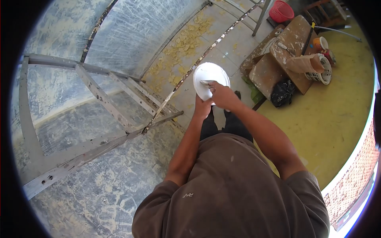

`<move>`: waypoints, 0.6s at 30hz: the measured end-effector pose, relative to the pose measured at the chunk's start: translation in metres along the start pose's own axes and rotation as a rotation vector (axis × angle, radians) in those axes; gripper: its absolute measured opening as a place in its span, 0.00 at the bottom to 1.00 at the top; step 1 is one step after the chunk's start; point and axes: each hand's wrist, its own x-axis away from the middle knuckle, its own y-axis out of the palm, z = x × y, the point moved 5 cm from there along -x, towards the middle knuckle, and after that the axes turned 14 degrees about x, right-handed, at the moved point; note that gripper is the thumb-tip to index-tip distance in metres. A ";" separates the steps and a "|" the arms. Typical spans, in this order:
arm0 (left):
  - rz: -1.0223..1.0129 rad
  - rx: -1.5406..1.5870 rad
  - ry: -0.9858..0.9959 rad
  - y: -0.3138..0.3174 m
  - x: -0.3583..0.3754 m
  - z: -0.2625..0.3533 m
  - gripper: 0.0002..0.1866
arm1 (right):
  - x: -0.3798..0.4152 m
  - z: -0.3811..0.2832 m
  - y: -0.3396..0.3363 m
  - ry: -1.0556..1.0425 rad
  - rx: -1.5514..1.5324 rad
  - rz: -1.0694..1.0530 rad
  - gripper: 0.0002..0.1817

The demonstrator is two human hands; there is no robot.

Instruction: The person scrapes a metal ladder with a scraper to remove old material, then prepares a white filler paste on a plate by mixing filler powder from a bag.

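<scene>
A round white tub or lid with white material in it is held in front of my body. My left hand grips its near lower edge, with fingers partly hidden beneath it. Over its near part, my right hand is closed round a small tool, probably a scraper, whose blade lies against the white surface. Most of the tool's handle is hidden by my fingers.
A wooden ladder leans at the left by the patchy wall. Yellowish flakes litter the floor. At the right are a stained wooden table, a bucket, a black bag and a red basket.
</scene>
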 end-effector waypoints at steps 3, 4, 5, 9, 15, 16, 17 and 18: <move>-0.046 -0.039 -0.069 -0.003 -0.016 -0.003 0.27 | -0.028 -0.007 -0.022 0.081 -0.039 0.093 0.20; -0.046 -0.079 -0.072 -0.009 -0.003 -0.004 0.26 | -0.030 -0.004 -0.013 0.152 -0.050 0.041 0.20; -0.081 -0.152 -0.032 -0.011 -0.002 0.003 0.23 | -0.020 -0.008 -0.003 0.103 -0.059 0.012 0.20; -0.035 -0.056 -0.113 -0.021 -0.011 0.016 0.25 | 0.012 -0.028 0.001 0.047 -0.066 -0.026 0.20; -0.093 -0.064 -0.101 -0.012 -0.013 0.016 0.25 | 0.004 -0.029 -0.013 0.044 -0.060 -0.019 0.19; -0.103 -0.118 -0.188 -0.012 -0.012 0.020 0.27 | 0.017 -0.036 -0.010 0.017 -0.078 -0.012 0.19; -0.131 -0.078 -0.124 -0.005 -0.007 0.015 0.27 | 0.015 -0.035 -0.019 0.144 -0.138 -0.019 0.18; -0.164 -0.037 -0.054 0.004 -0.005 0.012 0.26 | -0.005 -0.023 -0.028 0.274 -0.162 0.008 0.17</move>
